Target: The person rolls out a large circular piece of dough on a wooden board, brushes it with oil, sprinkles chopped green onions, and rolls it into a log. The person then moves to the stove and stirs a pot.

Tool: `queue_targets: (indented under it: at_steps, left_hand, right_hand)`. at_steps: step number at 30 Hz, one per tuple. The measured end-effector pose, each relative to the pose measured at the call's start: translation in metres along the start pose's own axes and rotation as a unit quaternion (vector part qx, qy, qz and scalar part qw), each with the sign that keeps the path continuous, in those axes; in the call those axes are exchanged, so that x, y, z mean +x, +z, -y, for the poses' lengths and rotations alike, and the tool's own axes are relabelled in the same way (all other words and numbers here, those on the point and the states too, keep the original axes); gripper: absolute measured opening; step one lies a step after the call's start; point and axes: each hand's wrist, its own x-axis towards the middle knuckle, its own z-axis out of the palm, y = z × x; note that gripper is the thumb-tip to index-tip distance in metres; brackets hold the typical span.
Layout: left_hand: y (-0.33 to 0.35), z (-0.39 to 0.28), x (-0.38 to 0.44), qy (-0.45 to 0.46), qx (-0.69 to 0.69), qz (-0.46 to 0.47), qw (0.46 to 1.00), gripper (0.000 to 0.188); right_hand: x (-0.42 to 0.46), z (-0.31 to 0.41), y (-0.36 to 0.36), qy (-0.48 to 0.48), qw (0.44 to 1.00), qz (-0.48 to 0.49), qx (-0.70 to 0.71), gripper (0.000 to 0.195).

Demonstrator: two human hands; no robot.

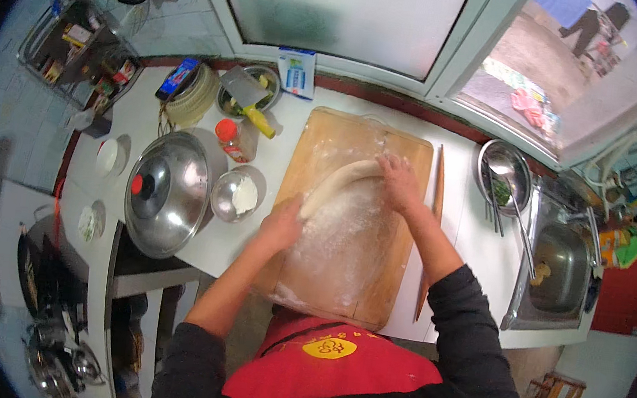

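Note:
A long, curved rope of pale dough (339,185) spans between my two hands above a wooden cutting board (317,134) dusted with flour. My left hand (283,223) grips its lower left end. The upper right end is held in my right hand (398,180); the fingertips there are slightly blurred. To the right of the board, a tapered wooden rolling pin (436,212) lies lengthwise on the white counter. A metal bowl of white flour (245,195) stands left of the board, close to my left forearm.
A large steel lid (189,172), a red-capped jar (234,141) and a cleaver with a yellow handle (258,119) on a bowl are at left. At right, a steel bowl (526,163) with a ladle and chopsticks stands beside the sink (560,279).

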Motion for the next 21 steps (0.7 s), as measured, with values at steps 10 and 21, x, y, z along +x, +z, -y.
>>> queue_targets:
  at_steps: [10,21]
  left_hand:
    - [0.005,-0.018,-0.077,-0.004,-0.029,0.053,0.998,0.046]
    - [0.077,-0.107,-0.09,-0.074,0.086,-0.129,0.985,0.063]
  right_hand:
    - [0.0,-0.054,-0.031,-0.139,0.966,0.202,0.085,0.039]
    - [-0.045,-0.006,-0.012,-0.134,0.987,0.049,0.07,0.054]
